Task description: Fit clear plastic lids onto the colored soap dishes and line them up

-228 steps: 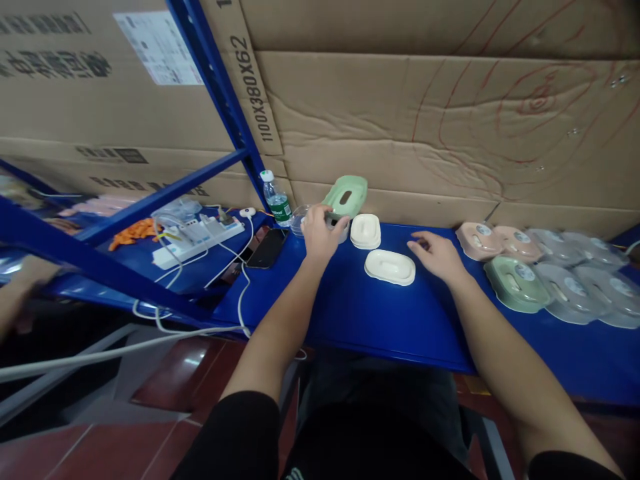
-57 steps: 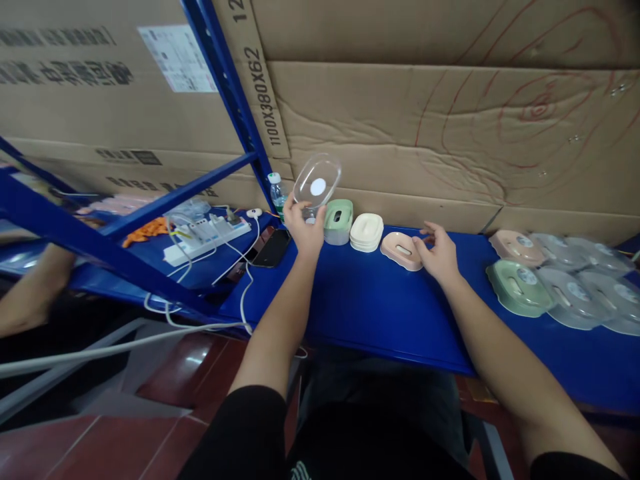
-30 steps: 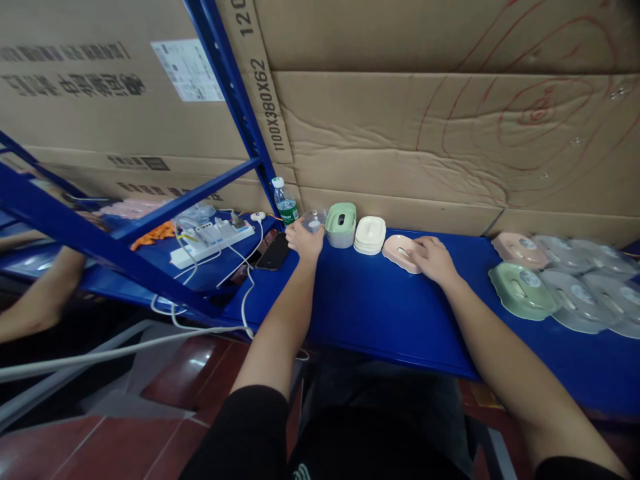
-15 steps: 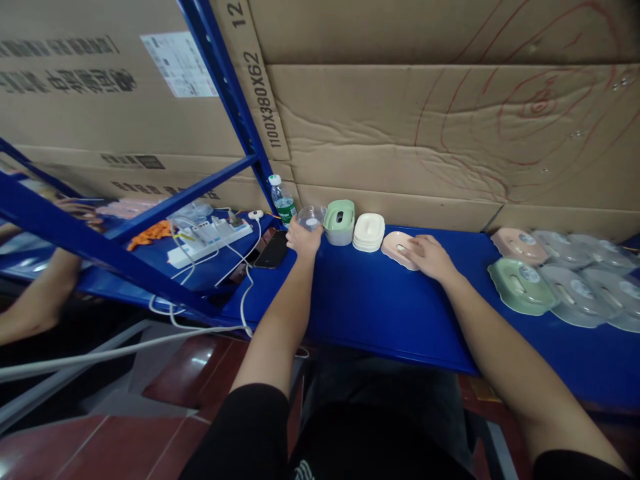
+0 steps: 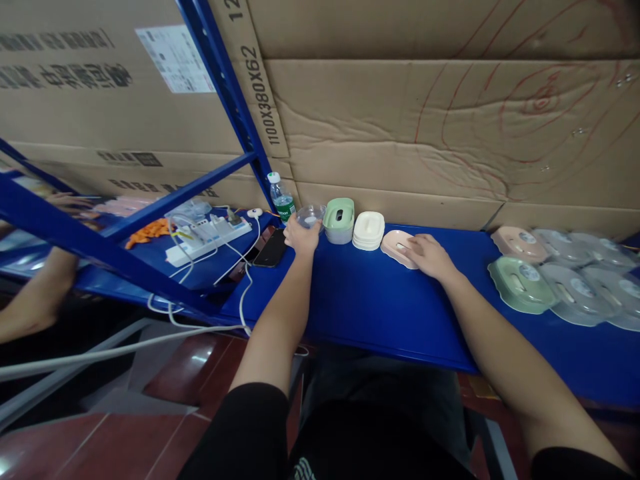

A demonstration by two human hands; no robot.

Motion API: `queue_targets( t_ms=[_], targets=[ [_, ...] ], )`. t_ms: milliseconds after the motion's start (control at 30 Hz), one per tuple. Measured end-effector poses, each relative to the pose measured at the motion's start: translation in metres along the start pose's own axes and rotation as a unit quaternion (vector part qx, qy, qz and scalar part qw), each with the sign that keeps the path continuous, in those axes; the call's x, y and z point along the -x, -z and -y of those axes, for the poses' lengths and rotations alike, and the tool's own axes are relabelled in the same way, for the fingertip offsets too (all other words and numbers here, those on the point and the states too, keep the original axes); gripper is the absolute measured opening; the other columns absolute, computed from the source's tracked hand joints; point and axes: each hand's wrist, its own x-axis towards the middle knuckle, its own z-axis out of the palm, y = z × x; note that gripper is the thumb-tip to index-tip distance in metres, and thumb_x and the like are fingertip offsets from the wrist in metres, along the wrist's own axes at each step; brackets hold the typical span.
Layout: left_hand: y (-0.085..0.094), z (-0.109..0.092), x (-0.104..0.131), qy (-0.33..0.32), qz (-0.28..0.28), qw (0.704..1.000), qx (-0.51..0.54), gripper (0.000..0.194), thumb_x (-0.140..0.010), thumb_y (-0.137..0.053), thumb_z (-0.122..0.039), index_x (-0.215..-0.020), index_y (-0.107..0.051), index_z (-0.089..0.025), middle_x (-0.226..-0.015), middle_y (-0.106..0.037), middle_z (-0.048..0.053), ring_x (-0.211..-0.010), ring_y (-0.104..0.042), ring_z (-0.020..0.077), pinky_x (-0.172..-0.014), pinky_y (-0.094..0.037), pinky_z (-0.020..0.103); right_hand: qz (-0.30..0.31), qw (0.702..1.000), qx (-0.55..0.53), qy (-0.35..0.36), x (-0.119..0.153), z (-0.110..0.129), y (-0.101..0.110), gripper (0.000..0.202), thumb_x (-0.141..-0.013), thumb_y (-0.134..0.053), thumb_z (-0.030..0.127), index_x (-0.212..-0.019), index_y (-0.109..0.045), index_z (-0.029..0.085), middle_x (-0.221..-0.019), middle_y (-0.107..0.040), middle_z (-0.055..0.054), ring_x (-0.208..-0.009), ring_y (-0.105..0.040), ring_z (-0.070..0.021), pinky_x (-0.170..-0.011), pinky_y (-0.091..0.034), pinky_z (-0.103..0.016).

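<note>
My left hand [image 5: 303, 235] is closed around the near side of a clear plastic cover [image 5: 311, 215] with a pale round spot on it. My right hand [image 5: 429, 256] grips the right end of a shallow pink dish [image 5: 395, 244], thumb and fingers at its rim, a small pale piece by the fingertips. Between the hands stand a green-topped container [image 5: 340, 215] with a dark slot and a stack of cream dishes [image 5: 369, 230]. Some fingertips of both hands are hidden.
Behind the left hand stands a water bottle [image 5: 283, 199]; a phone [image 5: 271, 247], power strip [image 5: 207, 241] and cables lie left, past a blue frame post. Covered dishes, including a green one [image 5: 520, 283], line the right. Cardboard [image 5: 380, 133] backs the blue table. Another person's arm [image 5: 43, 293] shows far left.
The view has shifted very slightly. Both hands keep their holds on the clear cover and the pink dish, with hardly any movement.
</note>
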Motion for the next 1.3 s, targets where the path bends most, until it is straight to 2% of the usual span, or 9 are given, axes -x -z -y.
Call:
queue_targets(
  t_ms=[167, 333, 467, 633, 967, 1300],
  targets=[
    [-0.0004, 0.0022, 0.0004, -0.038, -0.020, 0.999, -0.002, 0.079, -0.082, -0.080, -0.045, -0.151, -0.047, -0.024, -0.160, -0.051, 0.011, -0.149, -0.044, 0.0352, -0.124, -0.035, 0.054, 0.005, 1.000, 0.002, 0.002, -0.0004, -0.0011, -0.0004, 0.063, -0.095, -0.052, 0.074, -0.127, -0.074, 0.024, -0.141, -0.064, -0.017, -0.137, -0.057, -0.0393, -0.112, -0.048, -0.060],
    [-0.0024, 0.0053, -0.0010, -0.048, -0.009, 0.999, -0.011, 0.082, -0.081, -0.082, -0.039, -0.153, -0.045, -0.023, -0.161, -0.050, 0.013, -0.147, -0.046, 0.0350, -0.122, -0.037, 0.056, 0.004, 1.000, -0.004, 0.012, -0.0003, -0.0010, 0.0000, 0.061, -0.095, -0.052, 0.074, -0.124, -0.075, 0.026, -0.137, -0.067, -0.016, -0.135, -0.058, -0.0404, -0.110, -0.049, -0.061],
    [-0.0022, 0.0056, -0.0015, -0.039, 0.003, 0.999, -0.022, 0.083, -0.079, -0.083, -0.042, -0.151, -0.046, -0.025, -0.160, -0.050, 0.014, -0.148, -0.045, 0.0377, -0.121, -0.037, 0.059, 0.007, 1.000, 0.002, 0.009, -0.0001, 0.0002, 0.0004, 0.061, -0.096, -0.052, 0.073, -0.125, -0.075, 0.025, -0.139, -0.066, -0.016, -0.135, -0.058, -0.0398, -0.111, -0.049, -0.061],
    [0.0004, 0.0037, -0.0002, -0.015, 0.027, 0.999, -0.031, 0.093, -0.074, -0.086, -0.042, -0.155, -0.043, -0.024, -0.159, -0.051, 0.016, -0.146, -0.046, 0.0413, -0.119, -0.037, 0.060, 0.008, 1.000, -0.002, 0.007, 0.0005, 0.0015, 0.0012, 0.062, -0.096, -0.053, 0.072, -0.129, -0.073, 0.023, -0.139, -0.066, -0.017, -0.136, -0.058, -0.0394, -0.111, -0.049, -0.059],
    [0.0023, 0.0016, -0.0009, -0.003, 0.017, 1.000, -0.019, 0.089, -0.076, -0.084, -0.047, -0.153, -0.045, -0.026, -0.156, -0.054, 0.015, -0.146, -0.047, 0.0413, -0.119, -0.036, 0.061, 0.015, 1.000, 0.002, -0.009, 0.0009, 0.0025, 0.0014, 0.061, -0.095, -0.055, 0.070, -0.131, -0.071, 0.023, -0.142, -0.065, -0.016, -0.136, -0.058, -0.0388, -0.111, -0.049, -0.058],
    [0.0026, 0.0024, 0.0001, -0.021, 0.034, 0.999, -0.038, 0.108, -0.071, -0.088, -0.047, -0.161, -0.033, -0.023, -0.160, -0.050, 0.019, -0.147, -0.046, 0.0432, -0.121, -0.033, 0.060, 0.015, 1.000, 0.000, -0.004, 0.0012, 0.0047, 0.0032, 0.058, -0.097, -0.054, 0.069, -0.129, -0.072, 0.024, -0.139, -0.067, -0.016, -0.137, -0.057, -0.0396, -0.111, -0.049, -0.061]
  ],
)
